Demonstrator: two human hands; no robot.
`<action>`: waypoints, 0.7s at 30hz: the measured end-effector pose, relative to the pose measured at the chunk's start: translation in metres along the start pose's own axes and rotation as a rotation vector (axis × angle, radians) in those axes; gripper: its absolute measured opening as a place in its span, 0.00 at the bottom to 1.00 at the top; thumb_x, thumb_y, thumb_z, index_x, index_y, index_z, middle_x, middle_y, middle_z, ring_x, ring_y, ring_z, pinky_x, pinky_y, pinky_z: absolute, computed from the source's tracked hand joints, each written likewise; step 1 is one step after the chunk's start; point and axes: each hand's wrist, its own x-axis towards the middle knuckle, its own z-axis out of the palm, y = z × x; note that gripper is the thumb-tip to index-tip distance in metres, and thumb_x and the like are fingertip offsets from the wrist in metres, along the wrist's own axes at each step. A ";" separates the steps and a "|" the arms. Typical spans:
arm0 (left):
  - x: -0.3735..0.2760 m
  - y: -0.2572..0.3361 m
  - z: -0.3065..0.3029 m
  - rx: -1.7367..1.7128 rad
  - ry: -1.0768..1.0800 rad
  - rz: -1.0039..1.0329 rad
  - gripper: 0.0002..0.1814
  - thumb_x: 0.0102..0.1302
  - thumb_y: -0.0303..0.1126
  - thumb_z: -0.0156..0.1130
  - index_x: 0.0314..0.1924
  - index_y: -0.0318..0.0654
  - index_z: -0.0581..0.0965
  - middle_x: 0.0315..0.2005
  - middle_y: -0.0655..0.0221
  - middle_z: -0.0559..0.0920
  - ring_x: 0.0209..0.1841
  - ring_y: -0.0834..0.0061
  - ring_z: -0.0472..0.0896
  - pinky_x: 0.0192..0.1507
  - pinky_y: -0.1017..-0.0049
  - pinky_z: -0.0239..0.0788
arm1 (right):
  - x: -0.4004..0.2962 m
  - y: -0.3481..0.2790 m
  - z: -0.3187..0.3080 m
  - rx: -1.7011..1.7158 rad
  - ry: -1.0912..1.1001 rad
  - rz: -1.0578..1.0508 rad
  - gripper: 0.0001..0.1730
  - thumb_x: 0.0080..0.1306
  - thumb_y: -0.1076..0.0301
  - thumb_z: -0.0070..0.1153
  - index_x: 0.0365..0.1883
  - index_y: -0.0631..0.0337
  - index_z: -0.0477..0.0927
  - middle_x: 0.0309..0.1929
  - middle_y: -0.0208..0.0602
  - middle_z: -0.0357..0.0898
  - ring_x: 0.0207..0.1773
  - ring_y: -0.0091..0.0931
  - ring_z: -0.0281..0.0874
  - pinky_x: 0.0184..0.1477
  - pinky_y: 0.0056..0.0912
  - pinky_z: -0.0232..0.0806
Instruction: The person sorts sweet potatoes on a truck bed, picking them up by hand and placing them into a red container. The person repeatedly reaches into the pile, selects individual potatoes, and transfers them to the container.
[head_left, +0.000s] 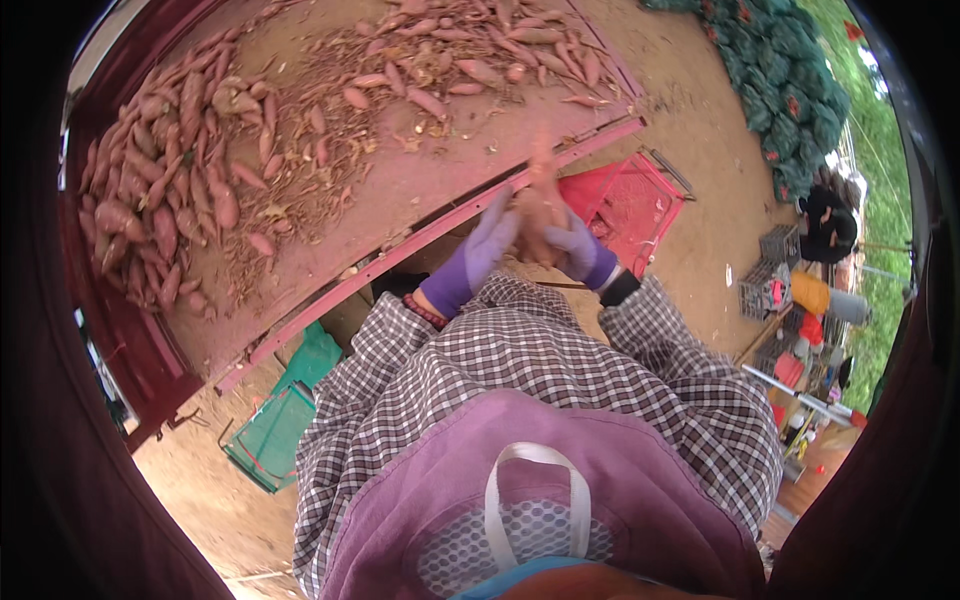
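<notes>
Both of my hands wear purple gloves and meet just over the front edge of the truck bed (420, 251). Between them is a reddish sweet potato cluster (536, 217), blurred by motion, so its exact shape is unclear. My left hand (484, 244) lies along its left side with the fingers rather straight. From the right, my right hand (576, 244) grips it, thumb towards me. A heap of sweet potatoes (169, 180) rests on the bed at the left. More loose sweet potatoes (480, 71) are spread across the far part of the bed.
Below the bed's right corner a red mesh bag (626, 206) hangs on a metal frame. A green bag on a frame (277, 435) stands at lower left. Filled green mesh bags (787, 97) are piled far right, near a person in dark clothes (829, 217) and plastic crates (765, 289).
</notes>
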 end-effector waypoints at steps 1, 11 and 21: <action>0.009 -0.001 0.022 0.045 -0.026 0.010 0.39 0.79 0.49 0.48 0.77 0.33 0.48 0.66 0.59 0.68 0.65 0.72 0.70 0.65 0.73 0.63 | -0.031 -0.006 -0.017 0.027 0.027 -0.039 0.37 0.67 0.53 0.60 0.70 0.61 0.64 0.56 0.38 0.77 0.52 0.31 0.80 0.54 0.36 0.73; 0.007 -0.002 0.030 0.215 -0.233 -0.327 0.45 0.73 0.50 0.58 0.77 0.34 0.48 0.76 0.57 0.53 0.78 0.66 0.51 0.75 0.67 0.48 | -0.153 0.089 -0.236 0.093 1.263 -0.054 0.30 0.70 0.49 0.58 0.62 0.61 0.72 0.53 0.42 0.79 0.52 0.35 0.79 0.55 0.39 0.73; -0.063 0.027 -0.262 0.190 0.893 -0.262 0.29 0.71 0.46 0.60 0.61 0.29 0.73 0.49 0.63 0.81 0.48 0.75 0.79 0.48 0.74 0.73 | 0.172 0.034 -0.103 -1.133 0.774 -0.223 0.22 0.69 0.65 0.57 0.56 0.73 0.76 0.52 0.50 0.80 0.56 0.36 0.77 0.59 0.37 0.68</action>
